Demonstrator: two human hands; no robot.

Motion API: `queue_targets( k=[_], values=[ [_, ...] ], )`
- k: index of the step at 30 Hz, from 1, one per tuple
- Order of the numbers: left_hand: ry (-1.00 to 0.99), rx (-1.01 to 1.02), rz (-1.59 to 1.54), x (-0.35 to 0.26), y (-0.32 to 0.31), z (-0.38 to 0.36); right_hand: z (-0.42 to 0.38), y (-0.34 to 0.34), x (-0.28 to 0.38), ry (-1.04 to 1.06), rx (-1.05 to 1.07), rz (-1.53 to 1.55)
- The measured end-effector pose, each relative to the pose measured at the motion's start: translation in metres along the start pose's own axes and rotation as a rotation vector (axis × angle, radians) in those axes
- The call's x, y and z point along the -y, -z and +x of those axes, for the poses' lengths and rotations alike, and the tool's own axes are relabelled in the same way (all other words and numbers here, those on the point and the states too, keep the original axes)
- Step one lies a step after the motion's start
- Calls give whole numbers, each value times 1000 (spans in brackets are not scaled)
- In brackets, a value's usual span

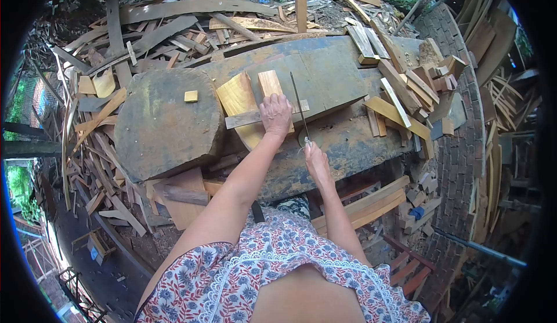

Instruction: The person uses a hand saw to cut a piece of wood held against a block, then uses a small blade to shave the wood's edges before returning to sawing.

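My left hand (275, 114) presses down on a thin grey wooden strip (242, 119), its fingers closed over the strip and the near end of a light wood block (268, 82). The strip lies across the block and a wider yellowish board (239, 95). In my right hand (317, 162) is the handle of a narrow saw, the fingers wrapped round it. The dark saw blade (297, 100) points away from me and stands beside the strip's right end. Whether the blade touches the strip is too small to tell.
A thick round-edged slab (168, 123) at the left carries a small yellow block (191, 96). Under the work lies a large grey timber (331, 79). Wood offcuts (409, 94) are piled at the right, near a brick wall (458, 120). Long planks (371, 204) lie near my right forearm.
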State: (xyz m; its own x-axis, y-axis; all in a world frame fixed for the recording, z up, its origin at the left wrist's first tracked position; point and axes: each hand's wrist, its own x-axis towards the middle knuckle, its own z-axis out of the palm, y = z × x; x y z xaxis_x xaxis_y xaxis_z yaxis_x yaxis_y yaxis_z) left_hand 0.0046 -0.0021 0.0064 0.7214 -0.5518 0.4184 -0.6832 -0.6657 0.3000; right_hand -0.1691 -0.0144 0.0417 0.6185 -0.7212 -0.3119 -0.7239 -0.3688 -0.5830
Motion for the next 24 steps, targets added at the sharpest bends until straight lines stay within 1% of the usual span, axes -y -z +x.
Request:
queue_targets(
  k=[7,9,13,15,22,24],
  values=[
    [13,-7,10,0,0,1,26,2,13,53,-20,-2],
    [11,-11,14,0,2,1,33,-1,15,19,-16,-1],
    [4,-19,10,0,0,1,26,-7,6,52,-51,32],
    [-1,-22,10,0,1,1,16,-4,6,7,-26,14],
    [10,-26,8,0,-2,1,17,2,7,-14,-11,43],
    [8,-21,13,-1,-3,0,24,2,8,37,-21,45]
  ],
)
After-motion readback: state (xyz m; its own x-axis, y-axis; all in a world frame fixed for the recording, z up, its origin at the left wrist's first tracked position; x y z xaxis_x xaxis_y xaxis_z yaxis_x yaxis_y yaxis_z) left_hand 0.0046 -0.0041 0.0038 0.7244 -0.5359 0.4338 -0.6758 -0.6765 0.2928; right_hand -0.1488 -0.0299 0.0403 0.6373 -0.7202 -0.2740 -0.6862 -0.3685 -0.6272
